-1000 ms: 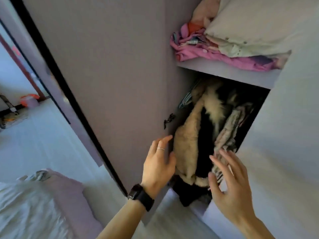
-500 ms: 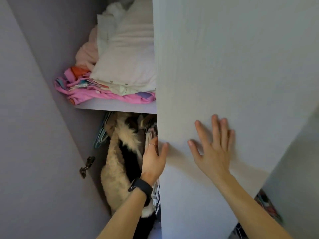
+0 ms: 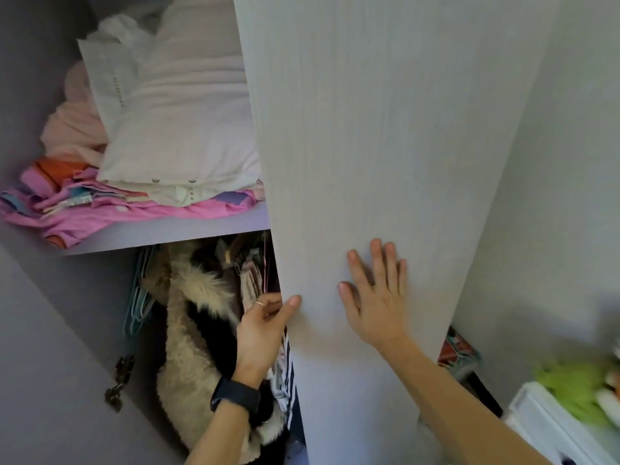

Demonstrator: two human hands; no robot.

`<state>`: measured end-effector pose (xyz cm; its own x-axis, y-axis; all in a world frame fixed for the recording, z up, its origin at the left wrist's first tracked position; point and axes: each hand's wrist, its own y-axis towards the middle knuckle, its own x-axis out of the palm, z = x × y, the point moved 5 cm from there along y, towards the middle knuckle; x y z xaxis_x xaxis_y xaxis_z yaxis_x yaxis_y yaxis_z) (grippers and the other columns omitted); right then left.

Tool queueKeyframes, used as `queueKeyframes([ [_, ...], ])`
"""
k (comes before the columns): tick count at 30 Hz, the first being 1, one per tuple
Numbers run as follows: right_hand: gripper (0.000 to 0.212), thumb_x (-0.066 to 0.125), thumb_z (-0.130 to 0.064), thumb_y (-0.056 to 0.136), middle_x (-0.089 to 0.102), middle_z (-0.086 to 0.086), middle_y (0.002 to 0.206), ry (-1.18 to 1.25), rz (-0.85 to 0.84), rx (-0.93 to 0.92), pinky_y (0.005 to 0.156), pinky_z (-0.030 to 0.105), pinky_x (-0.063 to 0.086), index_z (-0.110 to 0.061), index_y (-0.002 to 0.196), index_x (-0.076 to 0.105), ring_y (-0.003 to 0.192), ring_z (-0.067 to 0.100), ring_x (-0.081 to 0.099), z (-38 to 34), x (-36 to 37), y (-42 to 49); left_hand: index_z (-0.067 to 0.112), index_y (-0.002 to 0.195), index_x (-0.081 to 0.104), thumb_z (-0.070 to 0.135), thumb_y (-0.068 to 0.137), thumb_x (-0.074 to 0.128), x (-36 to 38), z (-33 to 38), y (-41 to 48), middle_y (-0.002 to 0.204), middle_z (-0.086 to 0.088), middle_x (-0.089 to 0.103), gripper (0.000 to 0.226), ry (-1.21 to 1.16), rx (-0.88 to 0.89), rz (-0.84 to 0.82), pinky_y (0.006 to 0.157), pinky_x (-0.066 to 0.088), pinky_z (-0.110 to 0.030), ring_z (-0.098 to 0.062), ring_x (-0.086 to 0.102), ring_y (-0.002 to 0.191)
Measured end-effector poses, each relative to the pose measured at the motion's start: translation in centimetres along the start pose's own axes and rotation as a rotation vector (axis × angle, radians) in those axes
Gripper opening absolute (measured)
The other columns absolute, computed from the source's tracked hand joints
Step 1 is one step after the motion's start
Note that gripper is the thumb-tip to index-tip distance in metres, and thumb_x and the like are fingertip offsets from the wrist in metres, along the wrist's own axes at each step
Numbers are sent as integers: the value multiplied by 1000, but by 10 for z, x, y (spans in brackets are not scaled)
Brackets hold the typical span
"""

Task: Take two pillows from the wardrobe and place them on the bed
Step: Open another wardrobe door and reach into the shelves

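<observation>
A white pillow (image 3: 181, 129) lies on the wardrobe's upper shelf (image 3: 188, 226), on top of folded pink and coloured clothes (image 3: 100, 209). More white fabric is piled above and behind it. The pale right wardrobe door (image 3: 385, 129) covers the right part of the shelf. My left hand (image 3: 261, 330) grips that door's left edge, thumb on the front, fingers behind it. My right hand (image 3: 375, 297) rests flat on the door's face with fingers spread. The bed is out of view.
Below the shelf hang a furry beige and black coat (image 3: 194, 330), other garments and teal hangers (image 3: 141, 297). The open left door (image 3: 50, 364) with its hinge (image 3: 119, 380) stands at the left. A white box with green stuff (image 3: 577, 391) sits lower right.
The view has swung from the left door to the right door. My left hand went from flat near the clothes to gripping the door edge; my right hand stays flat on the door.
</observation>
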<state>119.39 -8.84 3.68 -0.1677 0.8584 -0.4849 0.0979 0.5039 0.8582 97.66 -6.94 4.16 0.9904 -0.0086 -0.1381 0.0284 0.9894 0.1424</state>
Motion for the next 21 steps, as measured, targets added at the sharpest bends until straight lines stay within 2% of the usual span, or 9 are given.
queueKeyframes([
  [2, 64, 50, -36, 99, 15, 18, 164, 78, -19, 105, 115, 65, 21, -21, 156, 26, 152, 38, 9, -10, -9, -19, 23, 90, 70, 35, 84, 73, -5, 4, -17, 86, 11, 75, 14, -20, 17, -74, 70, 49, -10, 6, 67, 83],
  [5, 65, 48, -32, 101, 9, 18, 165, 258, -65, 221, 119, 58, 21, -11, 156, 23, 153, 37, 5, -28, -29, -53, 15, 94, 74, 33, 83, 67, -8, 5, -48, 91, 6, 77, 22, -123, 30, -206, 76, 50, -13, -3, 70, 88],
  [8, 68, 43, -44, 101, 3, 6, 167, 375, -177, 374, 124, 41, 16, -20, 159, 15, 154, 24, 6, -52, -56, -102, 15, 93, 75, 26, 83, 66, -4, 0, -83, 91, 2, 78, 17, -224, -21, -336, 80, 51, -17, -9, 72, 90],
  [10, 71, 40, -56, 99, 6, -6, 167, 427, -230, 478, 123, 31, 18, -31, 158, 11, 153, 11, 11, -67, -79, -140, 15, 95, 75, 12, 87, 63, 4, -2, -105, 96, 0, 78, 15, -301, -35, -454, 82, 52, -19, -11, 72, 94],
  [13, 72, 45, -63, 95, 19, -16, 164, 475, -275, 605, 117, 40, 33, -38, 156, 17, 149, 7, 24, -77, -109, -197, 18, 101, 76, -13, 89, 54, 22, 1, -132, 106, -3, 76, 40, -344, -8, -659, 88, 52, -21, -18, 70, 106],
  [15, 71, 55, -56, 94, 35, -15, 158, 496, -244, 702, 107, 46, 46, -34, 155, 26, 142, 10, 39, -75, -126, -225, 23, 101, 79, -22, 86, 48, 37, 4, -145, 109, -1, 75, 56, -339, 7, -774, 89, 52, -21, -18, 69, 109],
  [17, 66, 61, -44, 93, 52, -15, 146, 464, -161, 779, 96, 43, 54, -28, 152, 36, 129, 9, 54, -66, -146, -240, 22, 108, 77, -23, 85, 44, 56, 6, -157, 112, 2, 74, 60, -282, 76, -869, 92, 53, -25, -17, 68, 111],
  [19, 61, 60, -42, 94, 59, -15, 139, 417, -108, 840, 88, 40, 57, -26, 149, 42, 118, 9, 63, -55, -162, -248, 30, 118, 72, -15, 87, 47, 78, 7, -168, 118, 12, 71, 60, -162, 198, -905, 97, 51, -29, -12, 65, 114],
  [21, 54, 60, -34, 96, 61, -15, 135, 368, -75, 895, 84, 37, 58, -28, 148, 44, 111, 9, 65, -45, -176, -257, 39, 127, 61, -12, 86, 48, 98, 11, -177, 128, 30, 59, 67, -25, 448, -887, 105, 44, -26, -2, 55, 125],
])
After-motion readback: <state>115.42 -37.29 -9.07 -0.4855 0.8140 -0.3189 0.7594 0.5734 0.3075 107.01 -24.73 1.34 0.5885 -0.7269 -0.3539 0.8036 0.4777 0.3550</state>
